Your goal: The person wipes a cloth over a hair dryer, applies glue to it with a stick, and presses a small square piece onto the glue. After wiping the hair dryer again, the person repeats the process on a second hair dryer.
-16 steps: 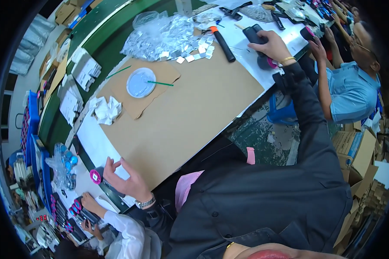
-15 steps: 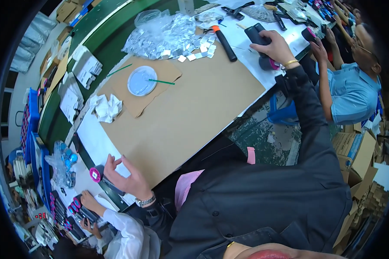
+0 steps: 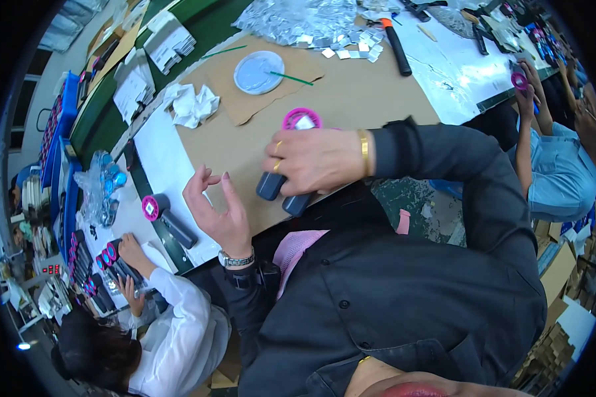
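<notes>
Right hand: right hand [image 3: 318, 162], a gold bangle at the wrist, is clenched around two dark grey handles with a pink round head [image 3: 300, 120] sticking out above the knuckles; the handle ends show below the palm.
Left hand: left hand [image 3: 217, 208] is released, fingers spread and curled, palm toward the right hand, grasping nothing; it hovers just beside the handles, a metal wristwatch [image 3: 236, 259] on the wrist.
Held tool: sits over the near edge of the brown cardboard sheet [image 3: 371, 92], between the two hands.
Second tool: another pink-headed dark-handled tool [image 3: 165, 217] lies on the white paper sheet [image 3: 162, 159], left of the open hand and apart from it.
Surface: long workbench; on the cardboard rest a round pale-blue lid [image 3: 259, 71] with a thin green stick [image 3: 291, 79] beside it, and crumpled white paper [image 3: 191, 104] at its left edge.
Far end: a heap of small silvery foil packets [image 3: 298, 23] and a black rod with an orange tip [image 3: 396, 43].
Room: a co-worker in a white shirt [image 3: 179, 324] handles pink-and-black pieces at lower left; a person in a light blue shirt [image 3: 559, 175] holds a pink ring at right; blue trays [image 3: 63, 126] line the green bench edge at left.
</notes>
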Demonstrator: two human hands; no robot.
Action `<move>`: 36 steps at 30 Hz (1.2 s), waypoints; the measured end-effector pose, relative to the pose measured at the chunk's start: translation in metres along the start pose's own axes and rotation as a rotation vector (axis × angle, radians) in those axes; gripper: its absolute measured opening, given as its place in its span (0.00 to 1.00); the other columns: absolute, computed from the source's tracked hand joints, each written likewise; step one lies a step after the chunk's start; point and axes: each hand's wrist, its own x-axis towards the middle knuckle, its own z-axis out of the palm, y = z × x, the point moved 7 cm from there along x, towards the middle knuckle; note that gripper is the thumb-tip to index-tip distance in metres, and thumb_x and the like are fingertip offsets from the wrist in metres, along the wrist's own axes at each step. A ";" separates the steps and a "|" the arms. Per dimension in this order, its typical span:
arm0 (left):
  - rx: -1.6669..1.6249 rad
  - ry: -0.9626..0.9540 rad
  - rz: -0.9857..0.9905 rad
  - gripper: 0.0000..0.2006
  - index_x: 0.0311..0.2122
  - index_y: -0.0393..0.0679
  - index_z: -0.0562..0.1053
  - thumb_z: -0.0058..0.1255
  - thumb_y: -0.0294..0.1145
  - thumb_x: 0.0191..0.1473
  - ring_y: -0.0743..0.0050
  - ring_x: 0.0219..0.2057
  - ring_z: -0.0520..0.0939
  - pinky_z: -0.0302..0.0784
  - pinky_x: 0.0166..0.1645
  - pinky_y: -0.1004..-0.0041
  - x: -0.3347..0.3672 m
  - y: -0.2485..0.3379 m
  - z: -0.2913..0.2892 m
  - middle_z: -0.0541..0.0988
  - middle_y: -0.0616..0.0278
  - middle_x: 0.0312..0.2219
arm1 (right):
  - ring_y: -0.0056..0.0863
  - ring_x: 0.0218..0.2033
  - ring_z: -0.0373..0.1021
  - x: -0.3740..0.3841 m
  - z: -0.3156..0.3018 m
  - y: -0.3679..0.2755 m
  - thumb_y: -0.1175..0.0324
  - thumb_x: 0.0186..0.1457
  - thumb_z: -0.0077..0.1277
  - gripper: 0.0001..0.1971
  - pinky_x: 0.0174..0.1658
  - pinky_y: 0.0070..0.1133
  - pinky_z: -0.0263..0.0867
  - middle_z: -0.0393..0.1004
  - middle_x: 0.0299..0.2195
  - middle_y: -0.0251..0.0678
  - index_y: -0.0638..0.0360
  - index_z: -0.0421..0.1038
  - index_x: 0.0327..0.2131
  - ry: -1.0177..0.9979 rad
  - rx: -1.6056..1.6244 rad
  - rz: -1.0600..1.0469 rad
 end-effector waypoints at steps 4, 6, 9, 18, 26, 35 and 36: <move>-0.131 -0.026 -0.161 0.19 0.57 0.32 0.72 0.58 0.18 0.61 0.62 0.42 0.82 0.76 0.52 0.64 -0.012 -0.023 -0.002 0.81 0.51 0.43 | 0.35 0.50 0.72 0.032 0.025 -0.011 0.63 0.42 0.64 0.09 0.61 0.34 0.66 0.73 0.41 0.33 0.43 0.82 0.31 -0.019 -0.155 -0.206; -0.279 -0.086 -0.253 0.18 0.59 0.32 0.72 0.55 0.20 0.65 0.64 0.42 0.84 0.79 0.51 0.66 -0.023 -0.040 0.009 0.82 0.50 0.46 | 0.36 0.53 0.72 0.036 0.029 -0.007 0.63 0.45 0.63 0.06 0.63 0.35 0.65 0.75 0.45 0.33 0.45 0.82 0.31 -0.034 -0.155 -0.214; -0.385 -0.139 -0.338 0.17 0.60 0.32 0.71 0.52 0.21 0.68 0.66 0.43 0.85 0.81 0.50 0.68 -0.033 -0.049 0.018 0.83 0.50 0.48 | 0.36 0.57 0.71 0.028 0.015 -0.010 0.64 0.49 0.61 0.06 0.66 0.38 0.63 0.76 0.51 0.34 0.48 0.82 0.32 0.011 -0.169 -0.240; -0.526 -0.247 -0.468 0.16 0.61 0.33 0.71 0.48 0.25 0.72 0.72 0.41 0.86 0.84 0.44 0.74 -0.038 -0.048 0.017 0.83 0.51 0.49 | 0.37 0.52 0.76 -0.073 0.001 -0.001 0.72 0.56 0.64 0.10 0.55 0.35 0.72 0.79 0.52 0.40 0.58 0.81 0.42 0.415 0.208 0.364; -0.481 -0.251 -0.432 0.15 0.58 0.33 0.74 0.54 0.25 0.69 0.76 0.39 0.85 0.82 0.41 0.75 -0.049 -0.052 0.014 0.84 0.55 0.44 | 0.38 0.40 0.79 -0.089 0.032 -0.007 0.78 0.59 0.63 0.08 0.44 0.26 0.74 0.82 0.39 0.42 0.65 0.80 0.42 0.547 0.532 0.715; -0.329 -0.361 -0.417 0.17 0.56 0.37 0.76 0.60 0.24 0.64 0.83 0.27 0.76 0.69 0.31 0.77 -0.051 -0.047 0.029 0.81 0.64 0.29 | 0.31 0.37 0.78 -0.072 0.047 -0.010 0.77 0.60 0.63 0.07 0.40 0.23 0.74 0.82 0.39 0.40 0.65 0.81 0.42 0.533 0.603 0.739; -0.330 -0.362 -0.417 0.17 0.56 0.37 0.76 0.60 0.24 0.64 0.83 0.27 0.76 0.69 0.31 0.77 -0.050 -0.049 0.031 0.81 0.64 0.29 | 0.29 0.36 0.78 -0.072 0.049 -0.008 0.76 0.61 0.63 0.07 0.39 0.22 0.74 0.82 0.39 0.40 0.65 0.81 0.43 0.538 0.637 0.768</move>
